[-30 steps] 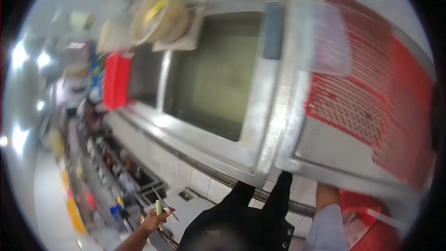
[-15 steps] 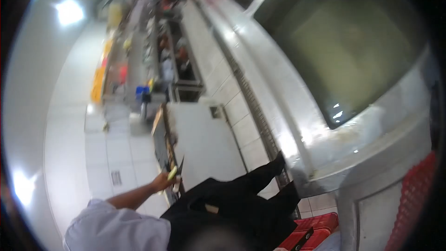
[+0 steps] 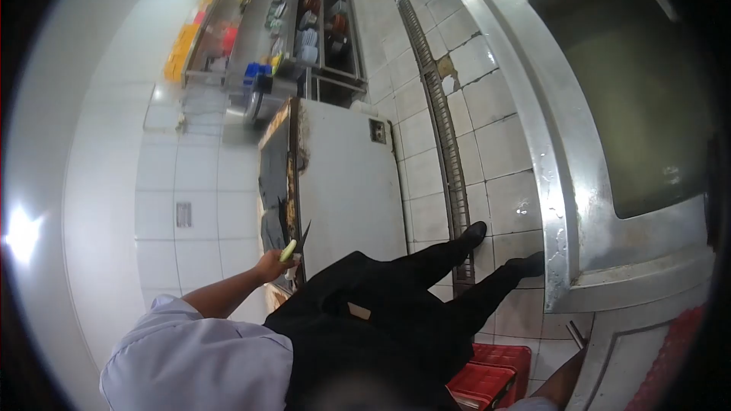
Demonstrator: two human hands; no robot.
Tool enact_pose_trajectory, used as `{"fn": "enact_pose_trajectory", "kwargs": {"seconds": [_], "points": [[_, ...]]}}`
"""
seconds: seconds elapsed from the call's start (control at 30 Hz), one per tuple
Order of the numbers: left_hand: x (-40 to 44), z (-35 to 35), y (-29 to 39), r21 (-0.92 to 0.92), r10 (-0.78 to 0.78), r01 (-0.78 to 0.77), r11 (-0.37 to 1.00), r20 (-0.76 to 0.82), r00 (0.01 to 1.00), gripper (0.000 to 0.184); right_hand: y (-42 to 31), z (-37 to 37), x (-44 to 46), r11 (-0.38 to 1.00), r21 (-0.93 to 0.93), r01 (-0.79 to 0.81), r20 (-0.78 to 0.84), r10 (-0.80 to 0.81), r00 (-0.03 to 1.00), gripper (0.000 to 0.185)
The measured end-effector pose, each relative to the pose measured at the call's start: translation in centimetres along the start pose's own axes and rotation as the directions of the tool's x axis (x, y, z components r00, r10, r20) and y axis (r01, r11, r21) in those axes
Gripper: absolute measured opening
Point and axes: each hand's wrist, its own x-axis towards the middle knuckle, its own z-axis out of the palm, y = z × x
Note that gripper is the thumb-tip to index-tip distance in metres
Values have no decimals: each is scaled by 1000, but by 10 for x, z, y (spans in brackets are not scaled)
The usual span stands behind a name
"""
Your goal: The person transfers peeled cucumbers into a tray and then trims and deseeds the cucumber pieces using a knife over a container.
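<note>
Slender pale-green vegetable piece [image 3: 288, 250] is in our left hand [image 3: 271, 266], fingers closed round it, by the rusty rim of the white box-shaped cabinet [image 3: 352, 175]. Dark pointed blade [image 3: 305, 236] juts up from the same hand; exact grip on it unclear. Main risk, we think: two items in one fist, so a slack grip could drop either, and a knock on that rim could turn the edge onto our fingers. Further right, our black shoe [image 3: 474, 234] is at the slotted metal floor drain [image 3: 449, 137]; a caught toe could tip us, blade out. Red plastic crate [image 3: 493, 373] near our legs could trip us. Our right hand [image 3: 576, 363], well apart from the left, is mostly hidden by the pale grey counter [image 3: 613, 361]; can't tell if it's clamped on anything.
</note>
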Motion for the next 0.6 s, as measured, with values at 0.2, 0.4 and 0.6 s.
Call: {"fn": "enact_pose_trajectory", "kwargs": {"seconds": [0.2, 0.4, 0.6], "points": [[11, 37, -73, 21, 114, -113, 993, -63, 992, 57, -46, -23, -27, 760, 648, -50, -59, 116, 992, 69], [67, 80, -132, 18, 110, -113, 993, 98, 989, 59, -77, -60, -78, 267, 963, -36, -35, 256, 966, 71], [115, 83, -103, 82, 254, -266, 961, 127, 959, 57, -80, -85, -112, -11, 999, 51, -45, 313, 949, 73]]}}
